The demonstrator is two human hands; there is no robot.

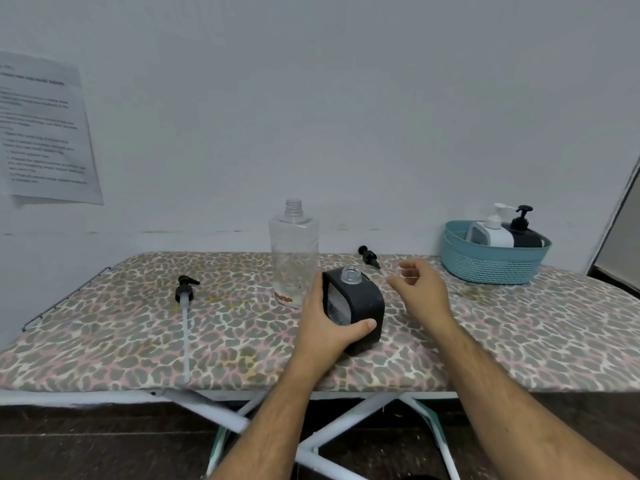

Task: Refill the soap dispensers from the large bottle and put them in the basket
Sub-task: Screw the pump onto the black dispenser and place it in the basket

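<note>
Your left hand (329, 323) grips the uncapped black dispenser (356, 306) upright on the worktop (519, 323), steadying it, while your right hand (420, 289), loosely curled and empty, hovers beside its open neck.

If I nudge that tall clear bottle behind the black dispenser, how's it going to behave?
The tall clear bottle looks nearly empty, so it is probably light and would slide or tip easily. It stands tall and narrow on a padded cover, which likely makes it wobbly. Its neck is uncapped, so any dregs could spill if it falls.
</note>
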